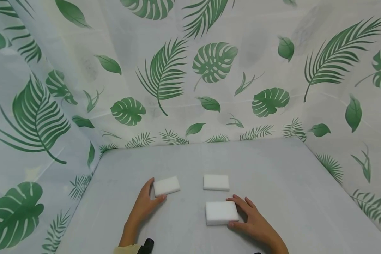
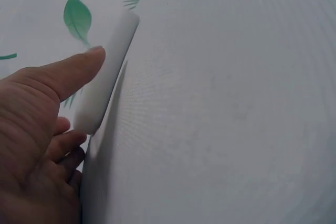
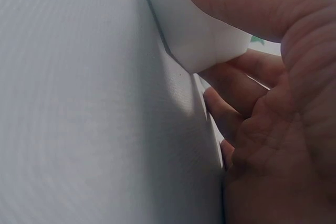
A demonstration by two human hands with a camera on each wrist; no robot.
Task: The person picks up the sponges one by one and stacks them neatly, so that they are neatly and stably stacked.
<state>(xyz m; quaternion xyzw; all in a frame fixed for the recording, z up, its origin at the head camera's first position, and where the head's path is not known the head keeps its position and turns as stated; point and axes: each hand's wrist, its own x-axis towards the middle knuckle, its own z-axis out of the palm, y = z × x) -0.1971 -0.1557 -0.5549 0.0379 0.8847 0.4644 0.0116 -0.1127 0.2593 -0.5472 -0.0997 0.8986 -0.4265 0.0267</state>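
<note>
My left hand [image 1: 146, 203] holds a flat white rectangular block [image 1: 167, 186], perhaps a sponge, at its left end. In the left wrist view the thumb lies on the long side of this block [image 2: 107, 77], with the other fingers at its near end. My right hand [image 1: 253, 222] grips a thicker white block [image 1: 221, 213] by its right end, thumb in front and fingers behind. That block [image 3: 202, 35] also shows under the thumb in the right wrist view. Behind it a third white block [image 1: 216, 182] lies flat, touched by neither hand.
The blocks are on a pale grey tabletop [image 1: 190, 158]. White cloth with green leaf prints [image 1: 177, 120] stands along its back and both sides. A dark wrist strap [image 1: 146, 246] shows at my left wrist.
</note>
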